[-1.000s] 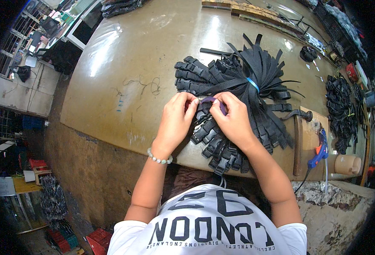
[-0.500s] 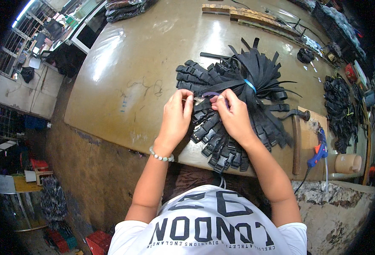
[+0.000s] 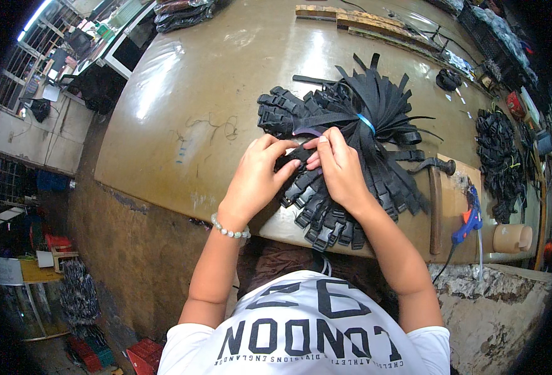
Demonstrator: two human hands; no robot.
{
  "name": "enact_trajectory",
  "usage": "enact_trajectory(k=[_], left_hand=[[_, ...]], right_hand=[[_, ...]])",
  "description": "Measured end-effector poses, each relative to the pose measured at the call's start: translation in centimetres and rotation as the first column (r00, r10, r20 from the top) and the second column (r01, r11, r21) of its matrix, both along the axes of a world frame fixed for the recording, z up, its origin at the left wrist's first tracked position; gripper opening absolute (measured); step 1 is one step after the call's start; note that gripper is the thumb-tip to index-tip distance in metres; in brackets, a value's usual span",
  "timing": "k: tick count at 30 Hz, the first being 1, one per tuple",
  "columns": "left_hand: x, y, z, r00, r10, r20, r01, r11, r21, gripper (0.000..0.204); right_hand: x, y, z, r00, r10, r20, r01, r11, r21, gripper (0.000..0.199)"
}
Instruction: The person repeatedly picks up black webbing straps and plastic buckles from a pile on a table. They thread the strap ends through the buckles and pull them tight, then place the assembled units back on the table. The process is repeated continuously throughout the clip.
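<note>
A large bundle of black webbing straps [image 3: 385,103] with plastic side-release buckles [image 3: 329,228] lies fanned out on the table, gathered by a blue tie [image 3: 366,123]. At its left side my left hand [image 3: 260,178] pinches a black buckle [image 3: 299,154] between thumb and fingers. Facing it, my right hand [image 3: 338,169] is closed, its fingertips at the same buckle. A thin, curved purple tool [image 3: 307,132] sticks out from the right hand's fingers; its kind is mostly hidden. Strap ends fan away at the far side, buckles toward me.
Right of the bundle are a hammer [image 3: 436,206], a blue glue gun [image 3: 468,222] and a cardboard roll [image 3: 512,239]. Another heap of black straps [image 3: 498,162] lies farther right. Wooden strips [image 3: 376,26] run along the far side of the brown table [image 3: 163,150].
My left hand has moved right and closed on a buckle. My right hand's fingers have come round to meet it. The purple tool has shifted slightly left and up.
</note>
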State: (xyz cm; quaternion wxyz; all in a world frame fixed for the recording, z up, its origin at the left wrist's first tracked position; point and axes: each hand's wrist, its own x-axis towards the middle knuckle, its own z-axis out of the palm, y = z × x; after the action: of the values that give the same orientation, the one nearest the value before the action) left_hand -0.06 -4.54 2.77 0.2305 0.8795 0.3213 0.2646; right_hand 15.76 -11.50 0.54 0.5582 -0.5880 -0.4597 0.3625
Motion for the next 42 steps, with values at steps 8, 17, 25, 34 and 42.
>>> enact_trajectory(k=[8,17,25,34,42], left_hand=[[0.6,-0.7,-1.1,0.985,0.116,0.124,-0.115,0.993,-0.013,0.01],[0.8,-0.5,-1.9,0.979,0.135,0.155,-0.148,0.986,0.077,0.01],[0.7,-0.6,-1.8,0.976,0.16,0.145,-0.159,0.987,-0.016,0.01],[0.5,-0.6,-2.1,0.975,0.148,0.165,-0.15,0.989,-0.002,0.01],[0.3,-0.6,-2.2,0.971,0.165,0.173,-0.171,0.985,0.018,0.01]], right_hand=[[-0.2,0.3,-0.6,0.993,-0.06,-0.102,0.064,0.997,0.036,0.023],[0.1,0.5,-1.5,0.992,-0.123,0.042,0.123,0.992,-0.016,0.021],[0.3,0.3,-0.9,0.982,-0.06,0.177,0.079,0.992,-0.099,0.02],[0.1,0.6,-1.2,0.992,-0.112,0.062,0.114,0.993,-0.042,0.019],[0.1,0.1,-0.6,0.941,-0.081,0.328,0.082,0.997,0.013,0.021]])
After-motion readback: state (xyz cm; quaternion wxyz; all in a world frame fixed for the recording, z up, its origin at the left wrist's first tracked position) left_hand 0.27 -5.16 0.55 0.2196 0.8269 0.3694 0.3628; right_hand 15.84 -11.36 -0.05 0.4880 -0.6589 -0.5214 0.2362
